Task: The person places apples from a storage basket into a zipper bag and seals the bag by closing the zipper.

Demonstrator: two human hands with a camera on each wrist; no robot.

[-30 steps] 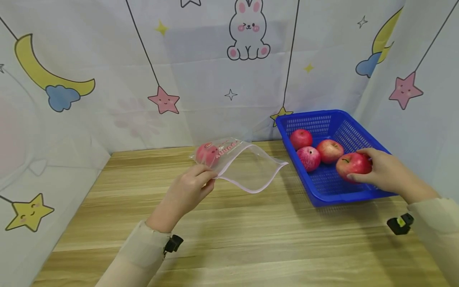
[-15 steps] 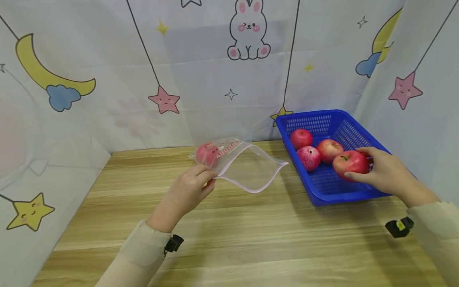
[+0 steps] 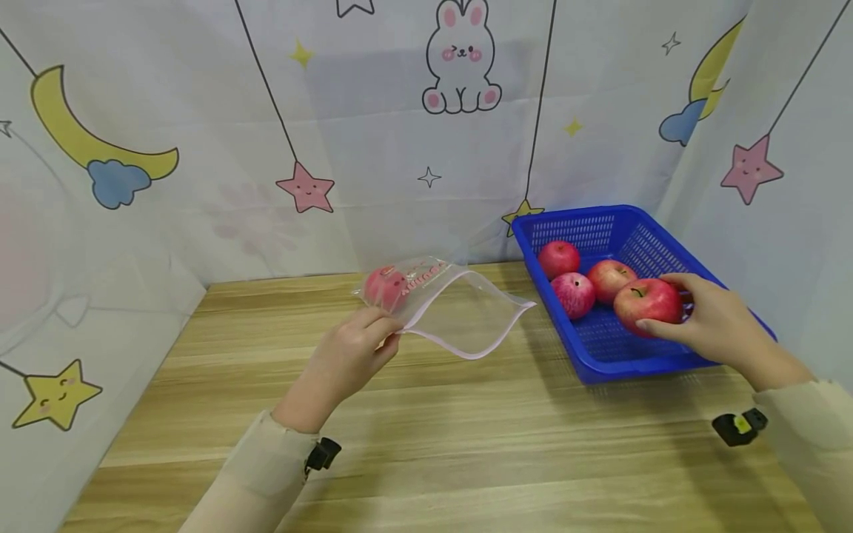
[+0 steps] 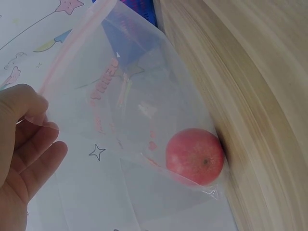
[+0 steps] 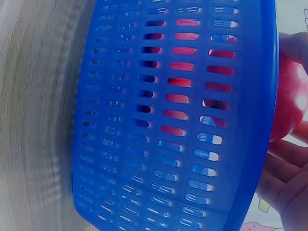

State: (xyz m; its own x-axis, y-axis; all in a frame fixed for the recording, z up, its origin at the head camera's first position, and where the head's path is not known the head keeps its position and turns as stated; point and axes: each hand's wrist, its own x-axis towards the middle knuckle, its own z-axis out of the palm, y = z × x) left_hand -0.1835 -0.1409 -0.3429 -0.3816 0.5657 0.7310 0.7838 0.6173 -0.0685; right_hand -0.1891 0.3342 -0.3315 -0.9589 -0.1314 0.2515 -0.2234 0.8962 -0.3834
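My left hand (image 3: pixel 349 355) pinches the edge of a clear zip bag (image 3: pixel 460 318) near its pink-white seal, and the bag's mouth gapes toward the right. One red apple (image 4: pixel 195 156) lies inside at the bag's far end, resting by the table in the left wrist view. At the right, my right hand (image 3: pixel 720 318) grips a large red apple (image 3: pixel 646 305) over the blue basket (image 3: pixel 589 370). Three more apples (image 3: pixel 611 280) sit in that basket, to the left of the held one. In the right wrist view the basket's slotted wall hides part of the held apple (image 5: pixel 291 98).
A wooden table (image 3: pixel 413 459) carries the bag and the basket. Behind it hangs a white curtain (image 3: pixel 373 148) printed with stars, moons and a rabbit, which also closes in both sides. The basket's raised rim stands between the held apple and the bag.
My right hand has shifted slightly left with the apple, still over the basket. The left hand and the bag have stayed in place.
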